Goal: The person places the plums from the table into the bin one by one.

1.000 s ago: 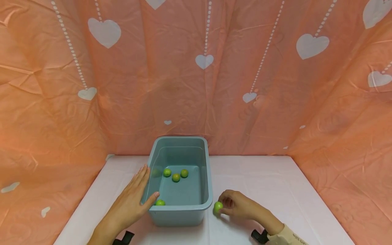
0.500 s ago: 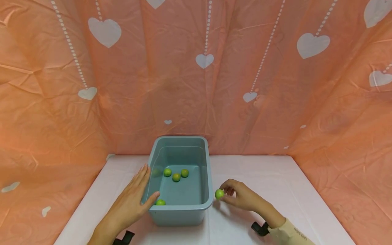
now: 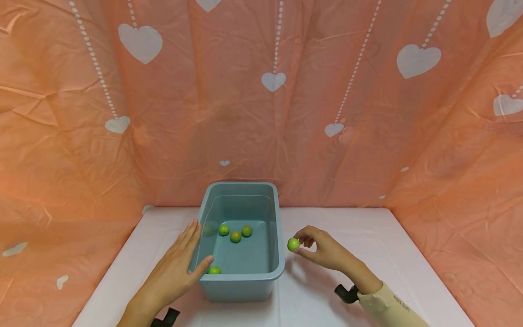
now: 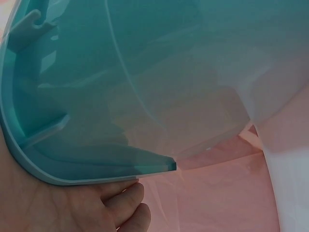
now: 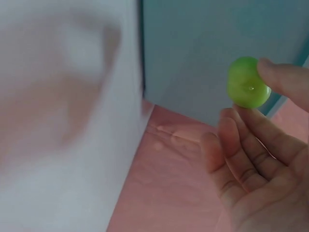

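Note:
A small round green fruit, lime-like, is pinched between the thumb and fingertips of my right hand, held above the table just right of the bin. In the right wrist view the green fruit shows a small stem spot, with the bin's side behind it. My left hand lies with straight fingers along the left rim of the blue-grey plastic bin. From the left wrist, the left hand touches the underside of the rim. Inside the bin are several green fruits, one near the front wall, partly hidden.
The bin stands on a white-covered table, close to the back. An orange-pink curtain with white hearts encloses the back and both sides. A black wrist mount sits under the right wrist, and another by the left.
My right hand has lifted the green fruit off the table and moved it up and slightly away from me, beside the bin. The left hand has stayed in place.

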`<action>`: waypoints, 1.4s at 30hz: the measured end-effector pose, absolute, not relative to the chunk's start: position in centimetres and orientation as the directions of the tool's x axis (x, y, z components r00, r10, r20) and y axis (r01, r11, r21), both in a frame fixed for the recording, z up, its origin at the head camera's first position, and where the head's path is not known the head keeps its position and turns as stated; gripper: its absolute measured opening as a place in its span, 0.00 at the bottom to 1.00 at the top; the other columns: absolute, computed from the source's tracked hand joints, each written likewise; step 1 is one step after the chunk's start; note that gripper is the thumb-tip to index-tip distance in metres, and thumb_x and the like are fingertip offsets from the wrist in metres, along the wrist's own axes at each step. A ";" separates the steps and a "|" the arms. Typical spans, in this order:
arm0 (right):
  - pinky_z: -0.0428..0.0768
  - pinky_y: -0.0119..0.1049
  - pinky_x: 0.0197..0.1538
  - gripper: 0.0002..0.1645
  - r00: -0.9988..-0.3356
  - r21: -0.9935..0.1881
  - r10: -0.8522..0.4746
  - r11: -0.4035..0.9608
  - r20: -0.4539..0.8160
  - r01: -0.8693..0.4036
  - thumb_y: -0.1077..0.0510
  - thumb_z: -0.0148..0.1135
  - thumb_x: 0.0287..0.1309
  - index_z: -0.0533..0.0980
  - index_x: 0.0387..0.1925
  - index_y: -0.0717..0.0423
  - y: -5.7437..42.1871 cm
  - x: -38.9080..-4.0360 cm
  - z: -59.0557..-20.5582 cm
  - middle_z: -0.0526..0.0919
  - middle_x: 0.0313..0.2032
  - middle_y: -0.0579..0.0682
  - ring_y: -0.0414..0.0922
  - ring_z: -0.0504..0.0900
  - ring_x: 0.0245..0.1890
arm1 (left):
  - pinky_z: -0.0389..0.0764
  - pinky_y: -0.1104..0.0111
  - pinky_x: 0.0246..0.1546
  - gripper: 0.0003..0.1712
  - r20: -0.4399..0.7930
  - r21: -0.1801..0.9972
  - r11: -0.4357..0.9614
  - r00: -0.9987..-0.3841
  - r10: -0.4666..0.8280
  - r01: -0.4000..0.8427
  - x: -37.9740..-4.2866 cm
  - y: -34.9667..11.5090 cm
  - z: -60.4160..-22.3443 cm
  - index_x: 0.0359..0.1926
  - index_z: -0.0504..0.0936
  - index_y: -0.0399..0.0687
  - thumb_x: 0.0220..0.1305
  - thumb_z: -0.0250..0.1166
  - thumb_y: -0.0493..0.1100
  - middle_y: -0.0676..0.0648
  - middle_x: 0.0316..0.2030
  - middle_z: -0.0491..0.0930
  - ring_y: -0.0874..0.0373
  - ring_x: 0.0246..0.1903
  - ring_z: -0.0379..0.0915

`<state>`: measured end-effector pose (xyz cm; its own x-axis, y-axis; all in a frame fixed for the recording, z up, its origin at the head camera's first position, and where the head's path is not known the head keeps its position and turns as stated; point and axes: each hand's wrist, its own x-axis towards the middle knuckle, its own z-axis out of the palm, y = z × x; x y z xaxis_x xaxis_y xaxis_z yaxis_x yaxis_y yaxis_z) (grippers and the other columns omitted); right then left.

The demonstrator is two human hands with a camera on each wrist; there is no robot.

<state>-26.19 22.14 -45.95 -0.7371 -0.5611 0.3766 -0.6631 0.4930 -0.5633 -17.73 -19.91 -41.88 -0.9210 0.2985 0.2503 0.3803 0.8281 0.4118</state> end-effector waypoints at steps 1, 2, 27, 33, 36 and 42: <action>0.86 0.36 0.46 0.14 -0.735 -0.560 -0.560 0.493 0.382 -0.666 0.60 0.78 0.64 0.83 0.49 0.54 22.1 -26.3 -45.8 0.84 0.42 0.41 0.44 0.83 0.40 | 0.58 0.34 0.76 0.55 0.251 0.412 0.828 -0.921 0.299 0.381 -17.7 -19.9 -41.9 0.85 0.51 0.36 0.79 0.58 0.69 0.36 0.85 0.47 0.35 0.83 0.44; 0.86 0.37 0.46 0.14 -0.733 -0.556 -0.559 0.493 0.387 -0.670 0.60 0.78 0.64 0.84 0.49 0.53 22.0 -26.3 -45.6 0.84 0.42 0.41 0.45 0.83 0.40 | 0.58 0.34 0.76 0.55 0.251 0.411 0.828 -0.921 0.299 0.381 -17.7 -19.9 -41.9 0.85 0.51 0.36 0.78 0.58 0.69 0.36 0.85 0.47 0.35 0.83 0.44; 0.85 0.39 0.48 0.16 -0.716 -0.501 -0.538 0.513 0.445 -0.697 0.58 0.79 0.63 0.84 0.51 0.50 21.1 -27.1 -40.4 0.84 0.44 0.37 0.43 0.82 0.41 | 0.57 0.35 0.77 0.55 0.254 0.405 0.833 -0.921 0.294 0.377 -17.7 -19.8 -41.8 0.85 0.52 0.35 0.78 0.57 0.70 0.36 0.85 0.47 0.36 0.84 0.44; 0.86 0.39 0.49 0.17 -0.697 -0.493 -0.551 0.495 0.459 -0.716 0.58 0.79 0.63 0.84 0.52 0.50 20.3 -27.3 -39.5 0.83 0.43 0.38 0.44 0.82 0.42 | 0.57 0.35 0.77 0.55 0.256 0.400 0.836 -0.922 0.290 0.374 -17.8 -19.8 -41.9 0.85 0.52 0.35 0.78 0.57 0.70 0.36 0.85 0.47 0.35 0.83 0.44; 0.86 0.41 0.49 0.17 -0.676 -0.473 -0.561 0.484 0.478 -0.736 0.58 0.79 0.64 0.83 0.52 0.51 20.0 -27.4 -39.1 0.83 0.43 0.39 0.46 0.83 0.42 | 0.57 0.35 0.77 0.55 0.254 0.404 0.834 -0.922 0.292 0.376 -17.8 -19.8 -41.9 0.85 0.52 0.35 0.78 0.57 0.69 0.36 0.85 0.47 0.36 0.84 0.44; 0.85 0.41 0.48 0.19 -0.641 -0.454 -0.592 0.455 0.489 -0.766 0.58 0.78 0.64 0.83 0.55 0.52 19.1 -27.5 -38.2 0.84 0.45 0.39 0.45 0.82 0.42 | 0.57 0.35 0.77 0.54 0.254 0.402 0.836 -0.922 0.291 0.374 -17.8 -19.7 -41.7 0.85 0.53 0.34 0.78 0.58 0.69 0.36 0.85 0.48 0.35 0.83 0.44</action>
<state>-27.46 19.08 -38.23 -0.6407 -0.5919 0.4890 -0.7664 0.4548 -0.4536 -17.79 -19.71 -41.75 -0.9225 0.2906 0.2542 0.3741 0.8357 0.4021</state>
